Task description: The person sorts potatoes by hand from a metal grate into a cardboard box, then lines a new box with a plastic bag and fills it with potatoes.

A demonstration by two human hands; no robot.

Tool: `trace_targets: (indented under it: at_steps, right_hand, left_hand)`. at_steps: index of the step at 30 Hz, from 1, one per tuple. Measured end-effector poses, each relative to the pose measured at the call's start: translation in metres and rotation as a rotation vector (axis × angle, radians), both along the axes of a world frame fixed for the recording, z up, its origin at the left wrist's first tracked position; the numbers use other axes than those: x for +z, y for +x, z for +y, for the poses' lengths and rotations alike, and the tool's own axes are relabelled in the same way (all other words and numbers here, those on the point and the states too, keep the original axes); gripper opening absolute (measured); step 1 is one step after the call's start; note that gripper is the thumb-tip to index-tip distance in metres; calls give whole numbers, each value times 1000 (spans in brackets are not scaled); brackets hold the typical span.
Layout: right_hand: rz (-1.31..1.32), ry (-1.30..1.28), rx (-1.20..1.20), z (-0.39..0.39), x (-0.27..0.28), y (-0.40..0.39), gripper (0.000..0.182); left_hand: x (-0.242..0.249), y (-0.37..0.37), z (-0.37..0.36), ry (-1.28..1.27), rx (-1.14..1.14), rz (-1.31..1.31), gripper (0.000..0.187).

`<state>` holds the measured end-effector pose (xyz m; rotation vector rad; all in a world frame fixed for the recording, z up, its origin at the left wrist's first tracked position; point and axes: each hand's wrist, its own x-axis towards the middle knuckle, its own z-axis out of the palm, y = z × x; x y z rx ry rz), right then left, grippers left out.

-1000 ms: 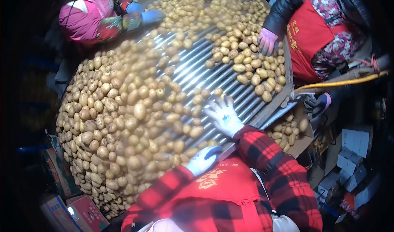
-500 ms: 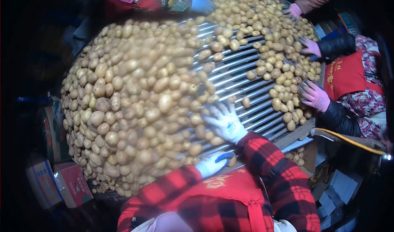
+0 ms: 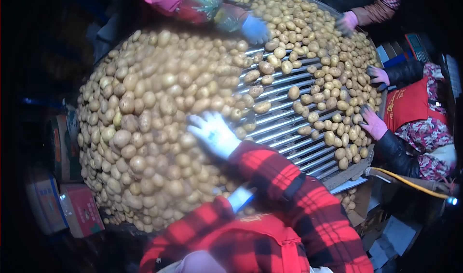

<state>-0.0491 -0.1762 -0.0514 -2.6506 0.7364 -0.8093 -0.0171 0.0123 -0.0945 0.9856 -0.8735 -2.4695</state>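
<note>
The right hand [image 3: 213, 134], in a white glove, lies flat on the heap of potatoes [image 3: 154, 118] with its fingers spread wide, gripping nothing. The potatoes sit under and all around it, piled thickest to its left and beyond it. Just to its right the heap thins out and bare metal rollers [image 3: 284, 123] show, with loose potatoes scattered across them. The left hand [image 3: 239, 197], also gloved, is low and near the body, mostly hidden behind the right sleeve [image 3: 284, 186] of red and black check; I cannot tell whether it is open or closed, though it rests at the near edge of the rollers.

Farther right, past the rollers, a co-worker's pink gloves [image 3: 374, 123] rest on the potatoes along that side. At the far end, a blue glove [image 3: 254, 30] and another pink one [image 3: 347, 23] reach in. Well off to the left, low down, stand cardboard boxes [image 3: 79, 208].
</note>
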Motion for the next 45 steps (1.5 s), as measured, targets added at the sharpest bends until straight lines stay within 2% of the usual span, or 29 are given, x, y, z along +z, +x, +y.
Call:
trace_targets:
  at_steps: [2, 3, 4, 5, 6, 8, 9, 11, 12, 15, 16, 17, 18, 19, 20, 21, 23, 25, 26, 29, 31, 33, 34, 36, 37, 39, 42, 43, 45]
  right_hand:
    - [6, 126, 46, -3, -12, -5, 37]
    - [5, 134, 89, -4, 7, -27, 33]
    - [-42, 177, 76, -2, 6, -40, 33]
    - [-87, 214, 73, 0, 5, -51, 33]
    - [-173, 302, -52, 5, 7, -62, 36]
    - [-272, 544, -263, 18, 25, -98, 48]
    - [-262, 419, -287, 28, 6, -113, 51]
    - [-139, 819, 145, 24, 35, -135, 52]
    - [-166, 638, 213, 28, 34, -138, 46]
    - [-106, 637, 87, -18, 23, -151, 38]
    - [-164, 392, -53, -39, -11, -156, 33]
    - [-51, 299, -64, -68, -3, -160, 38]
    - [7, 340, -245, -91, -17, -158, 50]
    - [12, 303, -271, -119, -24, -153, 51]
    - [45, 237, -305, -147, -28, -145, 51]
    - [59, 285, -373, -169, -29, -135, 46]
    - [263, 287, -372, -202, -33, -126, 40]
    - [165, -30, -496, -189, -65, -109, 39]
    - [160, 23, -454, -179, -57, -105, 40]
    - [171, 25, -310, -139, -43, -109, 49]
    - [174, 12, -312, -108, -29, -114, 52]
    - [181, 77, -260, -84, -28, -128, 55]
    - [190, 107, -240, -77, -22, -138, 51]
    - [101, 212, -202, -85, -36, -154, 47]
    - [56, 267, -182, -93, -36, -155, 45]
    - [-54, -24, -268, -122, -34, -150, 44]
    - [35, -45, -505, -191, -42, -124, 59]
    - [131, 87, -536, -214, -70, -122, 60]
    - [110, 252, -652, -224, -93, -109, 60]
  left_hand:
    - [16, 12, -8, 259, 106, 29, 41]
    - [25, 16, -13, 430, 179, 56, 41]
    - [36, 19, -22, 633, 283, 87, 41]
    - [49, 18, -34, 745, 419, 99, 41]
    - [62, 10, -47, 778, 601, 136, 41]
    - [64, 2, -61, 513, 707, 69, 42]
    - [59, 2, -67, 211, 621, -34, 43]
    - [43, 4, -82, -402, 429, -232, 45]
    - [37, 4, -88, -704, 318, -328, 46]
    - [31, -10, -84, -615, 278, -274, 49]
    - [44, -5, -82, -561, 275, -332, 50]
    - [47, -4, -82, -487, 293, -310, 53]
    - [50, -2, -83, -413, 314, -288, 57]
    - [54, 0, -83, -340, 337, -268, 60]
    - [40, 0, -84, -666, 246, -418, 68]
    - [31, 2, -84, -988, 143, -566, 76]
    - [33, 4, -81, -654, 163, -433, 62]
    - [41, 7, -82, -386, 182, -331, 53]
    - [45, 9, -83, -284, 196, -299, 51]
    - [49, 4, -88, -167, 267, -249, 55]
    - [45, 4, -89, -50, 312, -189, 56]
    - [45, 6, -88, -50, 321, -172, 54]
    - [48, 6, -88, -120, 305, -183, 54]
    - [56, 9, -88, 24, 321, -115, 53]
    - [62, 14, -87, 239, 349, -36, 54]
    - [64, 15, -90, 353, 370, 9, 54]
    - [64, 9, -97, 136, 344, -77, 55]
    - [65, 9, -99, 125, 324, -83, 56]
    - [64, 14, -98, 29, 299, -91, 58]
